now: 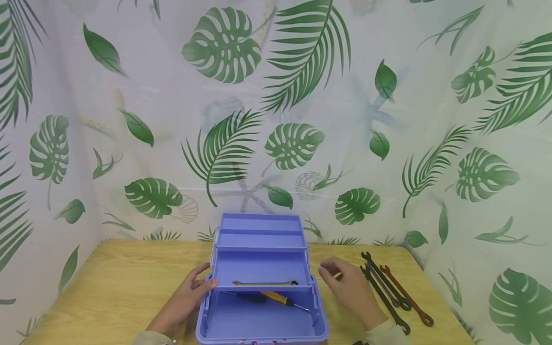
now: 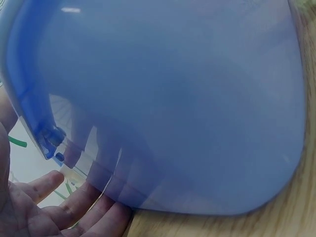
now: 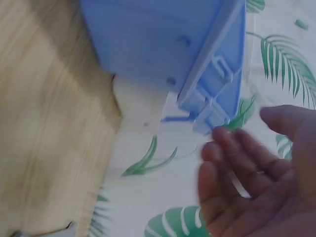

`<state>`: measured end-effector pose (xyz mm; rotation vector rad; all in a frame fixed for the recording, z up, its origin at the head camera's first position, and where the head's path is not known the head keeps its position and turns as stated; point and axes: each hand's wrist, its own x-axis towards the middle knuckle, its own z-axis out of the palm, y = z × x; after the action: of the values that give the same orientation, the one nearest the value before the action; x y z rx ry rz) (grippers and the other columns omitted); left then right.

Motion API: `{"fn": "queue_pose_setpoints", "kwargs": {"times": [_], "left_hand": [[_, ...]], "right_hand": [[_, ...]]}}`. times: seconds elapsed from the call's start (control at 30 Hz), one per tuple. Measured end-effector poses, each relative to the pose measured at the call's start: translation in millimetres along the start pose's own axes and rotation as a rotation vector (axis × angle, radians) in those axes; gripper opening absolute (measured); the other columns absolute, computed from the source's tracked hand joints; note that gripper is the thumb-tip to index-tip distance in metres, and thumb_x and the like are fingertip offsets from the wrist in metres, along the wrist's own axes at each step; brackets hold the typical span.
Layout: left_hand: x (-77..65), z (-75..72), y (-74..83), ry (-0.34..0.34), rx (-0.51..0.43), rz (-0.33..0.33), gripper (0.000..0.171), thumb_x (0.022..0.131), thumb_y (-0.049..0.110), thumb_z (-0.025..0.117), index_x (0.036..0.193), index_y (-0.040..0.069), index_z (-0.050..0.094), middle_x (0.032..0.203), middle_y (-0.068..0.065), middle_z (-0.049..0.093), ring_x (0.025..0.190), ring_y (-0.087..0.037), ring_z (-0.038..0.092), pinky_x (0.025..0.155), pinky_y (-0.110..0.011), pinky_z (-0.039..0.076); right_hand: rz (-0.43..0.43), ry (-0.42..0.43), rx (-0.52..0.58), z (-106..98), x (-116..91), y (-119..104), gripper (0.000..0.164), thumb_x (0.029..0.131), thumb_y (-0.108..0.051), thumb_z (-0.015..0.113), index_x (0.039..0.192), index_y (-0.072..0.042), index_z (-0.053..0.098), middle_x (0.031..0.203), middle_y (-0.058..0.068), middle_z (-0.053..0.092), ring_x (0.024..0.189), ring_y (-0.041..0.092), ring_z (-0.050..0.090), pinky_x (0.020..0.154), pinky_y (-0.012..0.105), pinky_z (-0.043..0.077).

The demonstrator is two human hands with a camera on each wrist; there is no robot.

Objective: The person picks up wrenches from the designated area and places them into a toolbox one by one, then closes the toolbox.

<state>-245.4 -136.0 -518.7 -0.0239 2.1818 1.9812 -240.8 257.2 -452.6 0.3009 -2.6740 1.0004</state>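
Observation:
A blue toolbox is open on the table, with its tiered trays raised at the back. One brass-coloured wrench lies along the lowest tray. In the bottom compartment rests a yellow-and-black screwdriver, partly hidden under the tray. My left hand is at the box's left side, its thumb on the tray's front corner. In the left wrist view, its fingers spread loosely beside the blue wall. To the right of the box, my right hand hovers with loosely bent fingers and holds nothing.
Several combination wrenches lie right of my right hand, among them a red-brown wrench and a dark wrench. The wooden table meets a leaf-patterned curtain at its back and sides.

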Motion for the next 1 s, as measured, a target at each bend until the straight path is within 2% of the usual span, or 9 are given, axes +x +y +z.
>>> {"fn": "queue_pose_setpoints", "kwargs": {"times": [0.07, 0.17, 0.4, 0.53, 0.63, 0.77, 1.0], "left_hand": [[-0.4, -0.2, 0.4, -0.002, 0.004, 0.001, 0.079, 0.097, 0.044, 0.069, 0.159, 0.012, 0.033, 0.139, -0.027, 0.059, 0.115, -0.034, 0.066, 0.088, -0.049, 0.059], [-1.1, -0.2, 1.6, -0.005, 0.006, 0.001, 0.079, 0.097, 0.044, 0.069, 0.159, 0.012, 0.032, 0.140, -0.027, 0.058, 0.115, -0.035, 0.066, 0.088, -0.049, 0.059], [-3.5, -0.1, 2.7, -0.007, 0.005, 0.001, 0.079, 0.098, 0.044, 0.068, 0.159, 0.011, 0.032, 0.140, -0.028, 0.058, 0.116, -0.035, 0.065, 0.089, -0.049, 0.059], [-2.9, 0.3, 0.1, -0.002, 0.001, 0.004, 0.078, 0.098, 0.043, 0.068, 0.159, 0.011, 0.032, 0.139, -0.028, 0.058, 0.117, -0.035, 0.065, 0.090, -0.050, 0.059], [-1.8, 1.1, -1.8, -0.004, -0.009, 0.002, 0.078, 0.098, 0.043, 0.068, 0.159, 0.011, 0.032, 0.139, -0.028, 0.058, 0.117, -0.036, 0.065, 0.090, -0.051, 0.059], [-0.7, 2.1, -2.5, -0.007, -0.014, 0.005, 0.079, 0.097, 0.043, 0.069, 0.159, 0.012, 0.032, 0.139, -0.028, 0.058, 0.116, -0.037, 0.065, 0.089, -0.051, 0.059], [-1.3, 1.2, -1.2, -0.006, -0.019, 0.016, 0.077, 0.098, 0.042, 0.068, 0.159, 0.011, 0.032, 0.139, -0.028, 0.058, 0.115, -0.035, 0.066, 0.089, -0.050, 0.059]], "right_hand": [[0.074, -0.023, -0.028, -4.4, -2.9, 6.1, 0.009, 0.099, -0.027, 0.072, 0.100, -0.019, 0.074, 0.089, -0.013, 0.070, 0.084, 0.006, 0.064, 0.077, 0.031, 0.056], [0.123, -0.064, -0.093, -9.8, -7.7, 14.3, 0.012, 0.098, -0.030, 0.072, 0.098, -0.018, 0.073, 0.090, -0.011, 0.071, 0.083, 0.008, 0.063, 0.076, 0.033, 0.054], [0.159, -0.131, -0.199, -15.8, -17.3, 29.7, 0.022, 0.096, -0.037, 0.073, 0.100, -0.015, 0.073, 0.093, -0.008, 0.071, 0.080, 0.009, 0.062, 0.072, 0.035, 0.055], [0.179, -0.139, -0.227, -19.8, -21.4, 36.0, 0.024, 0.095, -0.038, 0.074, 0.099, -0.014, 0.073, 0.101, 0.000, 0.074, 0.080, 0.010, 0.063, 0.072, 0.038, 0.056], [0.205, -0.151, -0.245, -22.5, -24.5, 42.3, 0.024, 0.095, -0.038, 0.074, 0.098, -0.014, 0.074, 0.101, 0.002, 0.074, 0.080, 0.010, 0.063, 0.073, 0.039, 0.056], [0.241, -0.177, -0.267, -25.5, -28.2, 49.8, 0.021, 0.094, -0.035, 0.075, 0.095, -0.014, 0.074, 0.089, -0.005, 0.070, 0.078, 0.010, 0.061, 0.071, 0.038, 0.055], [0.241, -0.200, -0.285, -31.2, -29.9, 54.5, 0.021, 0.092, -0.033, 0.077, 0.097, -0.013, 0.073, 0.087, -0.006, 0.070, 0.078, 0.012, 0.063, 0.069, 0.040, 0.056]]}}
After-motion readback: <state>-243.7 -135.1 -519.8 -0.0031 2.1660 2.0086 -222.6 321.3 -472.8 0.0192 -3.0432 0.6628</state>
